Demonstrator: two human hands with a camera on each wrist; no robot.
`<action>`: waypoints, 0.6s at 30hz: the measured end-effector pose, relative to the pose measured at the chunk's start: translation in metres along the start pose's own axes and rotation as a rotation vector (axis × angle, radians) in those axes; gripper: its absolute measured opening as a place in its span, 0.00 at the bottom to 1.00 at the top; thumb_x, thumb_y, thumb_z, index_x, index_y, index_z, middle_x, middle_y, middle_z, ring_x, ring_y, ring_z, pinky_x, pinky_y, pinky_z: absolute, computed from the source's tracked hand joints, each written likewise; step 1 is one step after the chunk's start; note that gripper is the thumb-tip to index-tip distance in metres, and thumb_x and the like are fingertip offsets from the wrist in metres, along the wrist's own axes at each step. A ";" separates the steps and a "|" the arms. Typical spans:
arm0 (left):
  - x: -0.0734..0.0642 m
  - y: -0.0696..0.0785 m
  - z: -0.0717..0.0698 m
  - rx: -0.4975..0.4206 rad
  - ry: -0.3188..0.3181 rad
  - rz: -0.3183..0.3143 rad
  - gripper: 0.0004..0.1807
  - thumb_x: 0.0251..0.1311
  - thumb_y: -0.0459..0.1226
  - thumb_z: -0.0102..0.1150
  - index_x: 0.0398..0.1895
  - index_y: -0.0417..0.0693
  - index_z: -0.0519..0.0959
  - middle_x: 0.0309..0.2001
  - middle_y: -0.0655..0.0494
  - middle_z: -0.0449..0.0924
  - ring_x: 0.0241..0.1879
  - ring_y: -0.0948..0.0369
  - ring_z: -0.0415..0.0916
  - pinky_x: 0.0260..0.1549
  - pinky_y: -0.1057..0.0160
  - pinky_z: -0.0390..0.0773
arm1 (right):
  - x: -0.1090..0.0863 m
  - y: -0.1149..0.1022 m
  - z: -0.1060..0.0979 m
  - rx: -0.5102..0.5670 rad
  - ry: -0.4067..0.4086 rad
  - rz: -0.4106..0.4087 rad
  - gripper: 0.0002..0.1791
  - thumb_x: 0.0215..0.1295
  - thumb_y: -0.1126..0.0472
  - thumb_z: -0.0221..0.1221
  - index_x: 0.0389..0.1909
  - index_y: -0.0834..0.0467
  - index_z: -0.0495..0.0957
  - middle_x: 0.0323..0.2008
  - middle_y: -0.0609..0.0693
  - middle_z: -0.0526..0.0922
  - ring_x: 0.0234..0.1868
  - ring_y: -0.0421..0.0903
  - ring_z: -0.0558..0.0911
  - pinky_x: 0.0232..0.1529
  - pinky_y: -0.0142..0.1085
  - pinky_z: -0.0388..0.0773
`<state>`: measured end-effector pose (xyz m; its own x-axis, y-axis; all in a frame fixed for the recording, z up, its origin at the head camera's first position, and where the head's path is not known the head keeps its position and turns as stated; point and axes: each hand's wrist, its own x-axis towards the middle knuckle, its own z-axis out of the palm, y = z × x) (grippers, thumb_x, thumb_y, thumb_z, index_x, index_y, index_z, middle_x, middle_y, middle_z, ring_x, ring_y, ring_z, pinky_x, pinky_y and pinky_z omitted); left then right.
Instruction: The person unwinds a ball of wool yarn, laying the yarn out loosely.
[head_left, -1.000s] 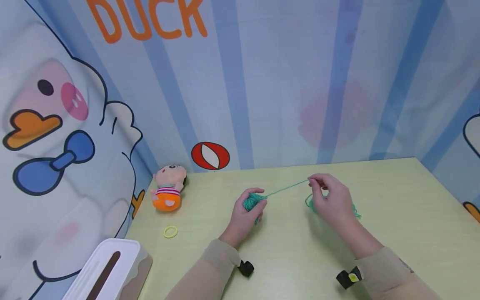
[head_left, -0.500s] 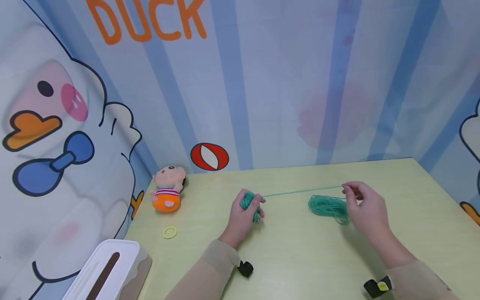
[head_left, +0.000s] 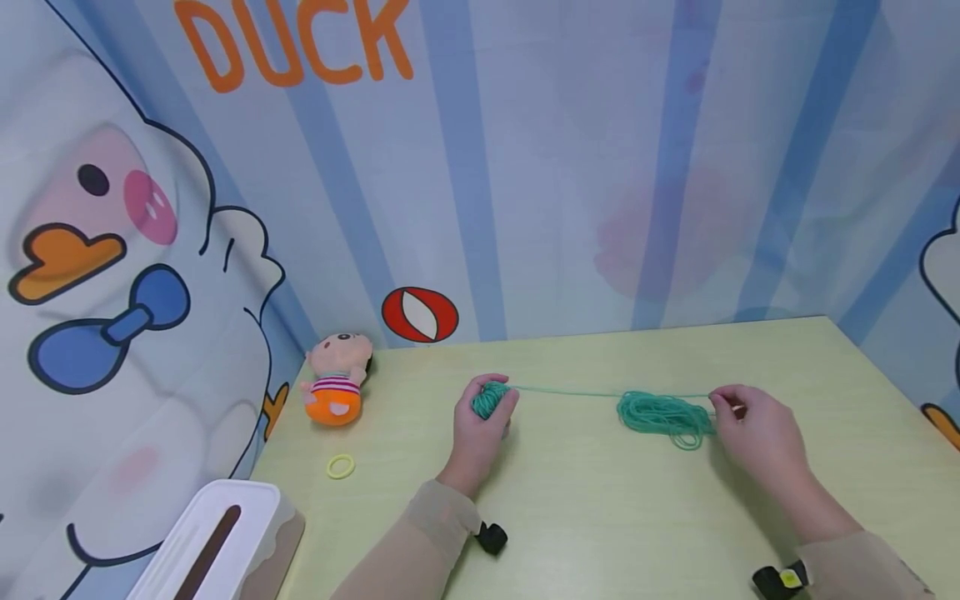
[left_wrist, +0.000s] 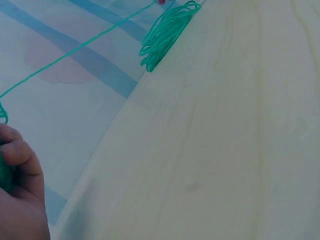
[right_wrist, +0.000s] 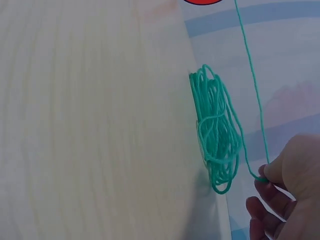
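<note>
In the head view my left hand (head_left: 477, 432) grips a small wound ball of green yarn (head_left: 490, 400), fingers curled round it. A single strand (head_left: 566, 392) runs from that ball across to my right hand (head_left: 761, 427), which pinches it between thumb and fingertips. Just left of the right hand, a loose skein of green yarn (head_left: 660, 413) lies on the table in flattened loops. The right wrist view shows the pinched strand (right_wrist: 255, 85) bending at the fingertips and leading back to the skein (right_wrist: 216, 130). Part of the ball is hidden by the left hand.
A plush doll (head_left: 336, 379) in orange shorts sits at the table's back left corner. A yellow ring (head_left: 341, 467) lies in front of it. At the near left stands a white slotted box (head_left: 206, 533). A printed curtain (head_left: 555, 167) hangs behind the table (head_left: 600, 517).
My right hand has moved right and slightly toward me, drawing the strand out longer and uncovering the skein. The left hand has shifted slightly left and turned with the ball.
</note>
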<state>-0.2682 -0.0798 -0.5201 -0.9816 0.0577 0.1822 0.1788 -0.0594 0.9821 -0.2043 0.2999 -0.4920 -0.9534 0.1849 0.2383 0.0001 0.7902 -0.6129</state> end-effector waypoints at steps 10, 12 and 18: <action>-0.001 0.001 0.000 -0.003 -0.045 0.030 0.15 0.79 0.46 0.65 0.39 0.45 0.77 0.24 0.59 0.78 0.23 0.62 0.76 0.26 0.69 0.79 | -0.003 -0.023 0.016 -0.025 0.038 -0.044 0.15 0.77 0.62 0.58 0.55 0.63 0.88 0.55 0.70 0.82 0.52 0.70 0.78 0.44 0.58 0.77; -0.002 0.001 0.000 0.002 -0.053 0.027 0.15 0.80 0.46 0.65 0.40 0.46 0.76 0.24 0.60 0.76 0.23 0.62 0.76 0.26 0.69 0.78 | -0.004 -0.039 0.023 0.021 0.097 -0.097 0.14 0.76 0.64 0.57 0.53 0.62 0.88 0.55 0.68 0.82 0.54 0.68 0.76 0.46 0.59 0.74; -0.002 0.003 0.001 -0.003 -0.094 0.020 0.13 0.80 0.44 0.64 0.44 0.45 0.75 0.31 0.51 0.79 0.25 0.61 0.75 0.27 0.69 0.78 | -0.006 -0.088 0.055 0.131 0.036 -0.347 0.14 0.78 0.63 0.61 0.58 0.61 0.88 0.58 0.62 0.88 0.61 0.66 0.83 0.60 0.63 0.82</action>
<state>-0.2652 -0.0792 -0.5171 -0.9672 0.1496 0.2052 0.1976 -0.0640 0.9782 -0.2152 0.1975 -0.4810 -0.8787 -0.0583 0.4738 -0.3618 0.7288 -0.5814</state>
